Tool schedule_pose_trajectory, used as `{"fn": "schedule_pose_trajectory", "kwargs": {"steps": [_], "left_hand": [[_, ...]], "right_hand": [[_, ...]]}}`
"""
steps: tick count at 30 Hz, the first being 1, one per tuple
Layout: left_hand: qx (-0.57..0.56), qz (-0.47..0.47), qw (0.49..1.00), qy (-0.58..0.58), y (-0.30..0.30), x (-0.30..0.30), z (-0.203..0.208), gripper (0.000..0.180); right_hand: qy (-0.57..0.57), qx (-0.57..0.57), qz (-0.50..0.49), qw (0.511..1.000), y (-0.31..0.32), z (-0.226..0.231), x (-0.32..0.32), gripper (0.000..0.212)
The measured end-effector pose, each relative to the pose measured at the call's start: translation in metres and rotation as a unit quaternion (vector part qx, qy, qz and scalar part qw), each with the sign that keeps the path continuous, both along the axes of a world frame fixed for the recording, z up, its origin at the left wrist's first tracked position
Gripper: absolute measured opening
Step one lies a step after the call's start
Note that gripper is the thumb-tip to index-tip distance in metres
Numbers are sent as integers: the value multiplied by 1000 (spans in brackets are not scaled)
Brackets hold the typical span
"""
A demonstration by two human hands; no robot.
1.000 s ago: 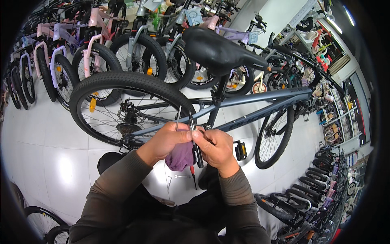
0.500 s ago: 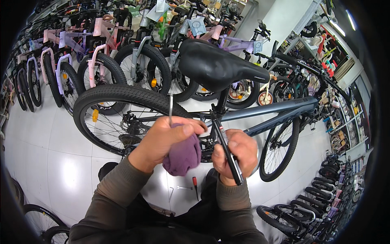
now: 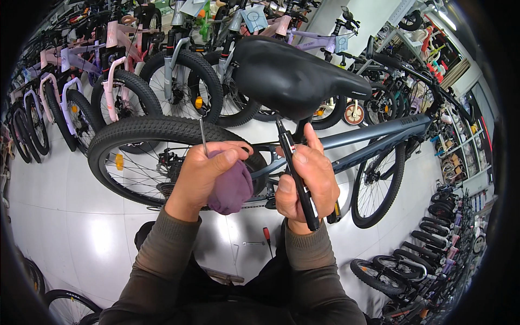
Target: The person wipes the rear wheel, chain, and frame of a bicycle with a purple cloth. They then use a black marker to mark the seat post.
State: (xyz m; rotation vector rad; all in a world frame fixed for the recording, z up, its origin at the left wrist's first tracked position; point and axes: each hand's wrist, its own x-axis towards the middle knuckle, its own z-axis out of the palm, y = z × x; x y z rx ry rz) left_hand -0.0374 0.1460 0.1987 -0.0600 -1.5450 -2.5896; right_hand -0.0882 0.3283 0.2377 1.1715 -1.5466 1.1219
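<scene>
My left hand [image 3: 197, 173] is closed around a bunched purple cloth [image 3: 231, 187]. A thin metal rod [image 3: 203, 135] sticks up from the same grip. Something small and dark sits at its fingertips, too small to name. In my right hand [image 3: 314, 184] a black marker pen [image 3: 298, 179] is gripped between thumb and fingers, its bare tip pointing up, with the index finger raised. Just beyond the pen tip is the black saddle [image 3: 287, 76] of a blue-grey bicycle [image 3: 374, 135], which stands crosswise before me.
On the floor between my legs lie a red-handled screwdriver [image 3: 267, 235], a small wrench [image 3: 253, 244] and a hex key [image 3: 235, 253]. Parked bicycles [image 3: 122, 89] line the back left. More small bikes [image 3: 403, 271] stand at the lower right. A loose tyre [image 3: 70, 306] shows at lower left.
Both hands have moved up and left in the view. The marker stands more upright, its tip nearer the saddle, and my right index finger has lifted. The view itself has shifted slightly.
</scene>
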Motion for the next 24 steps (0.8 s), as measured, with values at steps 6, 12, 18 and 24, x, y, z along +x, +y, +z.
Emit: {"fn": "schedule_pose_trajectory", "kwargs": {"steps": [6, 12, 18, 24], "left_hand": [[1, -2, 1000, 5, -2, 5, 3, 32], [-12, 1, 1000, 2, -2, 9, 6, 31], [-15, 2, 1000, 1, 0, 10, 7, 31], [-13, 5, 1000, 2, 1, 9, 7, 31]], "right_hand": [[-9, 3, -30, 1000, -3, -1, 1, 29], [-13, 8, -29, 999, -3, -1, 1, 28], [-13, 11, -23, 1000, -1, 1, 1, 28], [-13, -5, -17, 1000, -4, -2, -1, 28]]}}
